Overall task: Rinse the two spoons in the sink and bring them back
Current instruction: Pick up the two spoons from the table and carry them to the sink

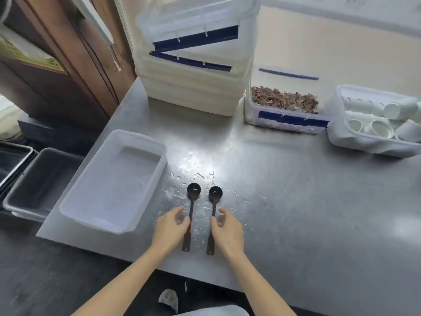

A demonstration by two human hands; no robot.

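Two black spoons lie side by side on the wet steel table (296,213), bowls pointing away from me. My left hand (169,229) is at the handle of the left spoon (192,201), its thumb against the handle and its fingers curled apart from it. At the handle of the right spoon (214,199), my right hand (227,231) mirrors this: its thumb lies over the middle of the handle and its fingers are spread. Both spoons rest flat on the table. Water drops are scattered around them.
An empty clear plastic tub (114,179) stands left of the spoons. At the back are stacked lidded white bins (193,71), a box of brown dried pieces (284,103) and a tub of white cups (376,119). Dark trays (41,179) sit below the table's left edge.
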